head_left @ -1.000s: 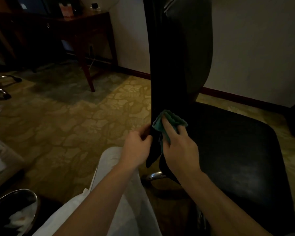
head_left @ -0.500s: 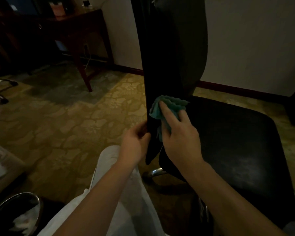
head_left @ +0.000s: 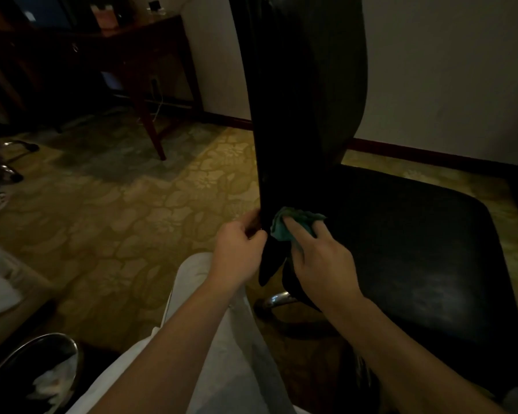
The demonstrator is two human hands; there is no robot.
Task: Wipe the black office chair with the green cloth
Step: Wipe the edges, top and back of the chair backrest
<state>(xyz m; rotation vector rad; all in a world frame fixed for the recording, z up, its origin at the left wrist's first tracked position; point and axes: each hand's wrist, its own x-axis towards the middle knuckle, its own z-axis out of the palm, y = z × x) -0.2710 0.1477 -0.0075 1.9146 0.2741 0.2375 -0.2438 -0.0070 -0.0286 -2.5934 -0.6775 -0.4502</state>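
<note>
The black office chair stands in front of me, its tall backrest (head_left: pixel 305 100) seen edge-on and its wide seat (head_left: pixel 416 249) to the right. My left hand (head_left: pixel 237 255) grips the backrest's lower left edge, fingers curled round it. Just right of it, my right hand (head_left: pixel 323 264) holds the bunched green cloth (head_left: pixel 296 218) against the bottom of the backrest, index finger laid over the cloth. The thumb is hidden.
A chrome leg of the chair's base (head_left: pixel 277 298) shows under the seat. My leg in white trousers (head_left: pixel 222 354) is below my arms. A wooden desk (head_left: pixel 138 55) stands at the back left, another chair's base (head_left: pixel 9 156) at the left, a shiny metal bin (head_left: pixel 27 372) at the bottom left.
My right hand slid the cloth up the backrest, then back down level with my left hand. The left hand kept its grip on the edge.
</note>
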